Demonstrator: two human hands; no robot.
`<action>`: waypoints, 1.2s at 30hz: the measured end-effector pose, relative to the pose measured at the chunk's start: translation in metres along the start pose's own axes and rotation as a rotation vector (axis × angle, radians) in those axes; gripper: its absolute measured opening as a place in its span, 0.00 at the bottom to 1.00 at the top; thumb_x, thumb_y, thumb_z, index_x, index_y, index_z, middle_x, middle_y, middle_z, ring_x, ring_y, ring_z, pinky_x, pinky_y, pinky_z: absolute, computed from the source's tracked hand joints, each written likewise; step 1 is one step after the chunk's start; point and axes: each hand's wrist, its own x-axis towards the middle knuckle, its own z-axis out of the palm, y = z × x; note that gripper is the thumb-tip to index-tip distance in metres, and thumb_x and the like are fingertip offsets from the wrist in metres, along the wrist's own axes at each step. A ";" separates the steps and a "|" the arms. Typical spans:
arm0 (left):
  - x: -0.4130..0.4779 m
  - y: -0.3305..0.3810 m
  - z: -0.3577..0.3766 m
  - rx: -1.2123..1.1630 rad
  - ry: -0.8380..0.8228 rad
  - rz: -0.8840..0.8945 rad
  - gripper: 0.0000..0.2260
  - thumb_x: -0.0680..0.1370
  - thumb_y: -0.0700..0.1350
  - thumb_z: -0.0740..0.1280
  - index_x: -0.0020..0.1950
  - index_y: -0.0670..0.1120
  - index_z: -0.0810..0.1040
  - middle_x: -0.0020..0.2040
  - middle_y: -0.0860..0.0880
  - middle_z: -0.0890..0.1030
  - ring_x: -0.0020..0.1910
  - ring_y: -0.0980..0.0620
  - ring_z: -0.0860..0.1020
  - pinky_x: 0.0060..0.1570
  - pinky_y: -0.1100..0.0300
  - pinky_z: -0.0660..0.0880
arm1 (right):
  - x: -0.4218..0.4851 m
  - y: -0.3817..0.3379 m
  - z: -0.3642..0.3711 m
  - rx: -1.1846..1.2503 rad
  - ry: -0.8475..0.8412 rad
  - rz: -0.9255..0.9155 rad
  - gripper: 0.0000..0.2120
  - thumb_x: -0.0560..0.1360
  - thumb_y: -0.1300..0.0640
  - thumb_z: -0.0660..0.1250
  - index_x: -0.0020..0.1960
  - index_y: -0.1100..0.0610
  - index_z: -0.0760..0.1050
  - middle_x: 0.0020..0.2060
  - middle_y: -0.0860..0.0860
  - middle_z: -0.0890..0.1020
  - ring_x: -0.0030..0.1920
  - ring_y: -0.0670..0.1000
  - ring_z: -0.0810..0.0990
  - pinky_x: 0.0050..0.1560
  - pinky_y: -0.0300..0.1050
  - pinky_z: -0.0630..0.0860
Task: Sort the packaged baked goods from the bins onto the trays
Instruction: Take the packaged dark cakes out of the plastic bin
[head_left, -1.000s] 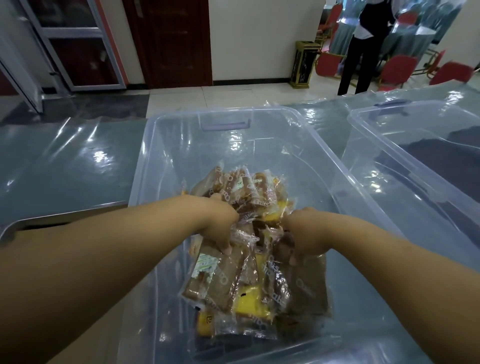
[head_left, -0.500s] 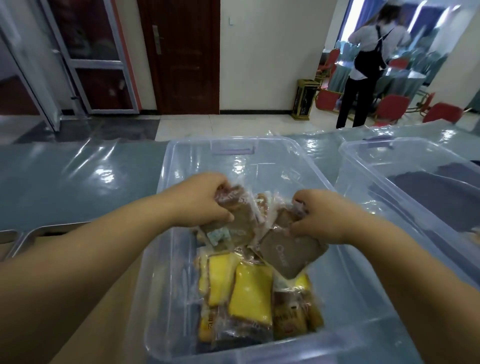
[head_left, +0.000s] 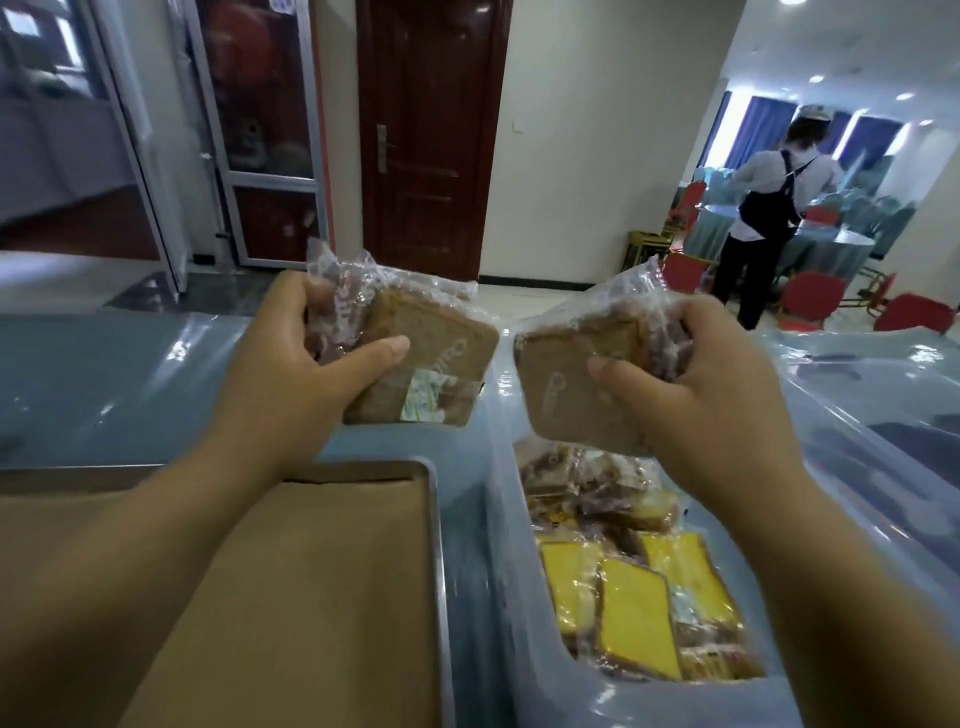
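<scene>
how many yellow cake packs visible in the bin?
3 yellow packs, side by side at the near end of the bin: left, middle, right. Yellow slivers under the brown packs farther back suggest more are hidden.

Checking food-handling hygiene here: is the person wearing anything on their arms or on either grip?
Nothing visible. The left grip and right grip are bare: no gloves, no rings seen. The left forearm and right forearm are bare too, with no sleeve, watch or bracelet in view. The thumbnails look short and unpainted.
</scene>
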 end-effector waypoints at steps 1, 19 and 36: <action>-0.003 -0.008 -0.015 0.011 0.010 -0.027 0.19 0.60 0.63 0.71 0.45 0.57 0.71 0.41 0.57 0.80 0.41 0.56 0.80 0.39 0.51 0.79 | -0.004 -0.012 0.014 0.003 -0.019 0.008 0.13 0.66 0.47 0.70 0.40 0.43 0.66 0.40 0.44 0.75 0.39 0.45 0.75 0.32 0.42 0.72; -0.051 -0.215 -0.072 0.424 -0.168 -0.337 0.20 0.69 0.56 0.72 0.55 0.52 0.68 0.51 0.55 0.72 0.49 0.55 0.73 0.46 0.58 0.74 | -0.070 -0.018 0.256 -0.193 -0.515 0.382 0.15 0.73 0.50 0.66 0.54 0.54 0.66 0.44 0.49 0.75 0.44 0.52 0.76 0.40 0.43 0.69; -0.054 -0.298 0.017 0.449 -0.532 -0.353 0.23 0.76 0.59 0.61 0.61 0.57 0.49 0.64 0.54 0.51 0.62 0.54 0.59 0.60 0.59 0.68 | -0.101 0.076 0.332 0.335 -0.344 0.556 0.15 0.78 0.55 0.62 0.55 0.42 0.57 0.54 0.45 0.66 0.52 0.38 0.69 0.42 0.25 0.67</action>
